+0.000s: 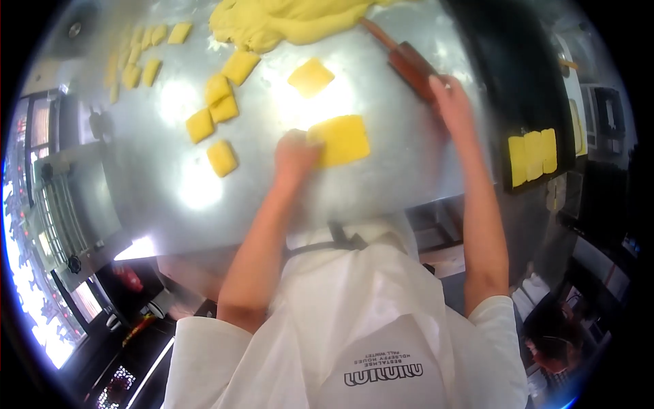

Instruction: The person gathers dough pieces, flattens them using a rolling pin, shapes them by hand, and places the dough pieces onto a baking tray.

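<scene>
My left hand (296, 155) is closed at the left edge of a flattened yellow dough sheet (344, 140), which lies on the metal table. Its fingers are curled and partly blurred. My right hand (449, 99) grips the near end of a brown rolling pin (411, 67), which slants away toward the back, to the right of the sheet. Beyond the sheet lies a smaller flattened dough piece (311, 77). To the left are several thick cut dough pieces, among them a dough square (222, 158) nearest to me.
A large mass of yellow dough (286, 22) spreads over the back of the metal table (266, 198). More small dough pieces (151, 71) sit at the far left. On the right, a dark tray (524, 102) holds several flat dough sheets (533, 157). Another person (552, 341) is at lower right.
</scene>
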Demonstrator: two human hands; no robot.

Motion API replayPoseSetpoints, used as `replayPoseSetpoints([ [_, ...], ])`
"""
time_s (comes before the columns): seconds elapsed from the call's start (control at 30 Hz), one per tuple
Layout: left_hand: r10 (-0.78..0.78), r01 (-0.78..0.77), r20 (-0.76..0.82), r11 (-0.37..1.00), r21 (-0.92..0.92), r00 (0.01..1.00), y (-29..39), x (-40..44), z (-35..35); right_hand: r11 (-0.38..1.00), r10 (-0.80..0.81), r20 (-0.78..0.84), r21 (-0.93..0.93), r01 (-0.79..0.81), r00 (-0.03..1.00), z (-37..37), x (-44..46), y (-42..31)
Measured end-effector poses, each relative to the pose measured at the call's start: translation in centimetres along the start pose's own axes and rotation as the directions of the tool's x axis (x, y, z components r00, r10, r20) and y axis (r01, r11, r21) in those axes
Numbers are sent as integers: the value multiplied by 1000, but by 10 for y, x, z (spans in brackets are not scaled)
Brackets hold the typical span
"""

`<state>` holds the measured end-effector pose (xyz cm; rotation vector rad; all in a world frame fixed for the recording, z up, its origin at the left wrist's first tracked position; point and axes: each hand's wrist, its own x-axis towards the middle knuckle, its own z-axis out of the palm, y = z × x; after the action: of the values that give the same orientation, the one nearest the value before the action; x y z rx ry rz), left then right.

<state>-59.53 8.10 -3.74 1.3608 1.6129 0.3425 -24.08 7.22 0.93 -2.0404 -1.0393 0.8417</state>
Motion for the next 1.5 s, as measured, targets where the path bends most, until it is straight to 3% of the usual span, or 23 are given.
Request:
replayPoseSetpoints([
  [0.1,184,-159,-54,937,313,981,7,-8,6,1000,-21,10,-1,21,1000,-8,-6,3],
  [0.17,262,-218,-161,943,250,952,15,-21,14,999,-29,-3,-17,29,1000,-12,-19,3],
  [0.27,303,-272,-244,950,152,921,31,-49,22,966,-201,-147,-193,171,968,-3,-23,44],
  [0.33,304,-286,-198,952,114,932,71,-71,15,871,-419,-293,-396,289,860,-9,-47,37],
  [0.4,294,-278,-135,952,130,946,114,-84,7,962,-269,-306,-137,238,913,-15,-68,18],
  [0.43,357,-339,-108,928,154,928,121,-82,7,982,-123,-207,113,149,971,-20,-79,5],
  [0.47,416,-394,-95,900,187,904,128,-82,6,932,-17,-65,361,39,998,-22,-90,-5],
  [0.57,514,-522,95,828,204,852,179,-85,5,682,35,87,726,-87,996,-18,-93,4],
  [0.63,571,-602,199,781,166,796,212,-82,11,522,-12,183,840,-150,983,-29,-93,9],
  [0.73,502,-520,363,852,-56,785,281,-85,40,311,-156,302,919,-244,940,-54,-86,28],
  [0.8,512,-532,409,843,-73,755,307,-69,74,237,-136,288,939,-251,948,-81,-86,42],
  [0.87,477,-460,481,873,-162,735,333,-54,121,355,24,212,912,-206,977,-116,-80,58],
  [1.0,376,-426,595,903,-62,710,383,-31,227,669,354,-33,707,-229,934,-212,-74,77],
  [1.1,429,-446,667,881,-159,610,414,-19,316,697,350,-193,708,-117,917,-269,-60,132],
  [1.2,454,-410,731,875,-258,508,446,-13,397,832,381,-348,534,-153,857,-337,-46,160],
  [1.27,530,-407,765,831,-380,367,447,21,470,934,270,-444,338,-119,854,-374,-28,199],
  [1.4,587,-543,753,752,-373,296,475,38,565,990,116,-564,-5,-144,817,-425,3,258],
  [1.5,578,-512,767,765,-391,279,490,45,602,975,117,-591,-85,-206,798,-444,21,280],
])
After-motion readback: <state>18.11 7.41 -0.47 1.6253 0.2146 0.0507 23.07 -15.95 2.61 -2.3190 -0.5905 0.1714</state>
